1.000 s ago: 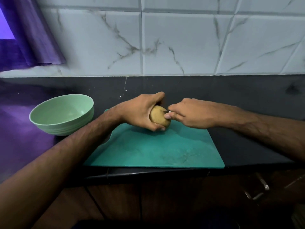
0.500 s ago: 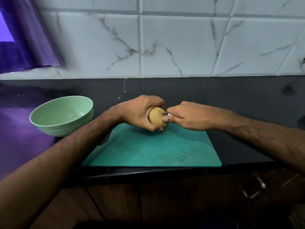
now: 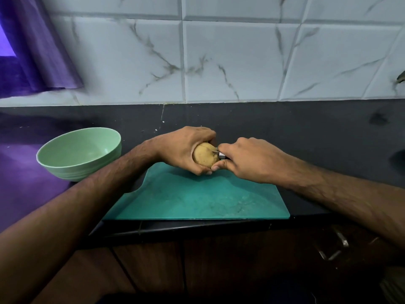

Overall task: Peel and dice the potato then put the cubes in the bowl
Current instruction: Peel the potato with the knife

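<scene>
My left hand (image 3: 183, 148) grips a tan, unpeeled potato (image 3: 204, 156) just above the far edge of the teal cutting board (image 3: 197, 198). My right hand (image 3: 247, 160) holds a small knife (image 3: 220, 155); only a short bit of its metal blade shows, set against the potato's right side, and my right thumb presses the potato from below. The handle is hidden in my fist. An empty pale green bowl (image 3: 80, 153) stands on the counter to the left of the board.
The dark counter (image 3: 306, 132) runs back to a white marble-tile wall. A purple curtain (image 3: 32, 51) hangs at the far left. The counter's front edge lies just below the board, with wooden cabinet doors and a metal handle (image 3: 335, 246) beneath.
Both hands stay together at the potato; the knife blade has shifted slightly on its right side and the potato has turned a little in my left hand.
</scene>
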Tool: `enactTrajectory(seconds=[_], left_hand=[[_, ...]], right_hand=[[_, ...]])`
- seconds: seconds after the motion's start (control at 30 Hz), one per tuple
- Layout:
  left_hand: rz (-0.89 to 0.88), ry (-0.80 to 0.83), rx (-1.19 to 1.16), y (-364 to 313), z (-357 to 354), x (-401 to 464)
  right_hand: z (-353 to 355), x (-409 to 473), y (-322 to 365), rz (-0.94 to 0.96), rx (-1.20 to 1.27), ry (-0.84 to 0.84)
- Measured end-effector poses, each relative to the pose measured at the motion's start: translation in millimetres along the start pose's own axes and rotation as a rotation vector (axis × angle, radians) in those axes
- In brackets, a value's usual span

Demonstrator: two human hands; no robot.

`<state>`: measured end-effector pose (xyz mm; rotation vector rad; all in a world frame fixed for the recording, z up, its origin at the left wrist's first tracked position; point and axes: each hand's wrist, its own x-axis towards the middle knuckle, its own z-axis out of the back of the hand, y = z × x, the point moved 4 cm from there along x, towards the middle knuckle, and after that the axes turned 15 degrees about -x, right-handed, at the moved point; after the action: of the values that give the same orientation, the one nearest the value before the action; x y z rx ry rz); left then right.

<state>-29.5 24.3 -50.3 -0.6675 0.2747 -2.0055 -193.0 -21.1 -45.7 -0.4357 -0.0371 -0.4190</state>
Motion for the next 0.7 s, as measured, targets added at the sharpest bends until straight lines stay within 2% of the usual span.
enactTrajectory(seconds=[0.07, 0.13, 0.23, 0.33, 0.53, 0.7], left_hand=[[0.046, -0.081, -0.068, 5.0, 0.7, -5.3], [0.018, -0.15, -0.092, 7.5, 0.6, -9.3], [0.044, -0.131, -0.118, 12.5, -0.2, -8.2], [0.064, -0.181, -0.176, 17.9, -1.2, -9.9], [0.153, -0.251, -0.347, 25.1, -3.2, -18.6], [0.168, -0.276, -0.381, 26.5, -4.0, -19.1]], right_hand=[[-10.1, -3.9, 0.6, -0.075, 0.071, 0.024], [-21.3, -5.2, 1.6, -0.118, 0.145, 0.012], [-25.8, 2.9, -1.4, -0.078, 0.141, 0.053], [-23.3, 9.7, -4.9, -0.062, 0.16, 0.088], [-10.5, 16.3, -3.9, -0.03, 0.041, 0.062], [-7.5, 15.4, -2.2, -0.015, 0.002, 0.059]])
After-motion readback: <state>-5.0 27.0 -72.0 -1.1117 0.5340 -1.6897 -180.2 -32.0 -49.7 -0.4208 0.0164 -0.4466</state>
